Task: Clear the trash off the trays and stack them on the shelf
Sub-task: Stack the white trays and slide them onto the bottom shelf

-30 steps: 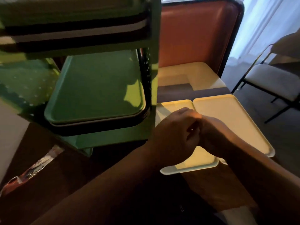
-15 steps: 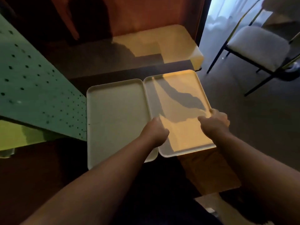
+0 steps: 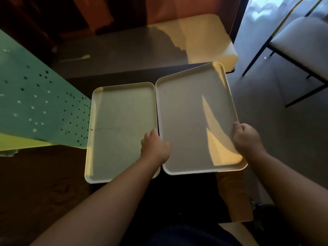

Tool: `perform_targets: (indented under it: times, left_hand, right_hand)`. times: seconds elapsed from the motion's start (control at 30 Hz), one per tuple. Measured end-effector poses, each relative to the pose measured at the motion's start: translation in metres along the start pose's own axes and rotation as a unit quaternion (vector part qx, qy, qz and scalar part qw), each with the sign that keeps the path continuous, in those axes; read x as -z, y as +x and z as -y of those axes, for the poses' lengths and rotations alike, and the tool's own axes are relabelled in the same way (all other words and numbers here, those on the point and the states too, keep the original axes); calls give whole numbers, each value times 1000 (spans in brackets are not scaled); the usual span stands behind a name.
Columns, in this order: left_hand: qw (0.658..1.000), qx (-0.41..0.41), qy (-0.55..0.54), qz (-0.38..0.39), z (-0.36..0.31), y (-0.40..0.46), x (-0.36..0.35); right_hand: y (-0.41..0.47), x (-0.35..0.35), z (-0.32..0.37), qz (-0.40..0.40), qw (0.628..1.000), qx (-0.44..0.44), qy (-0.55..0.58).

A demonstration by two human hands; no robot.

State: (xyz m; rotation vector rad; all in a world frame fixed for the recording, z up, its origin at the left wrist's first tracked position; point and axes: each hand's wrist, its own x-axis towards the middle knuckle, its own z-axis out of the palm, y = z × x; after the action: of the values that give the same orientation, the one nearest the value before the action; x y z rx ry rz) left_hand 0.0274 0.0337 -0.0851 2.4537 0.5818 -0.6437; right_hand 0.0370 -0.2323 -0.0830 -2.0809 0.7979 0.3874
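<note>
I see my left hand [image 3: 154, 148] and right hand [image 3: 245, 137] gripping opposite edges of the right tray [image 3: 191, 118] between them.

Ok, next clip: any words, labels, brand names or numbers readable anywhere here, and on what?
None can be read. The left tray and the right tray are plain, and the green shelf panel shows only punched holes. The table and the chair carry no print either.

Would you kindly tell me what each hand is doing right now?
Left hand: grips the left edge of the right tray.
Right hand: grips the same tray's right edge.
</note>
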Motion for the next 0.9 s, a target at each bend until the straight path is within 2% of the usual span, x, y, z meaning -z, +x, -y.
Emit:
perform_targets:
  times: [0.1, 0.2, 0.33, 0.5, 0.6, 0.73, 0.83, 0.9]
  left_hand:
    - [997, -6, -61, -39, 10, -4, 3]
    - [985, -43, -127, -113, 23, -10, 6]
    - [967, -43, -148, -202, 60, -12, 27]
    - [968, 22, -88, -235, 128, -7, 60]
    - [962, 60, -96, -248, 164, -2, 76]
    - [955, 81, -111, -264, 196, 4, 92]
    - [943, 101, -156, -276, 204, 9, 101]
    - [925, 152, -219, -272, 207, 14, 104]
  right_hand:
    - [-5, 7, 7, -9, 999, 38, 12]
    - [-16, -5, 11, -25, 998, 51, 6]
    - [-36, -39, 21, 27, 997, 61, 25]
    - [-61, -98, 41, 138, 985, 92, -47]
    - [-71, -128, 55, 186, 969, 116, -116]
    - [-81, -156, 73, 216, 949, 137, -185]
    - [-88, -173, 85, 227, 938, 115, -235]
    - [-93, -182, 88, 239, 929, 102, -265]
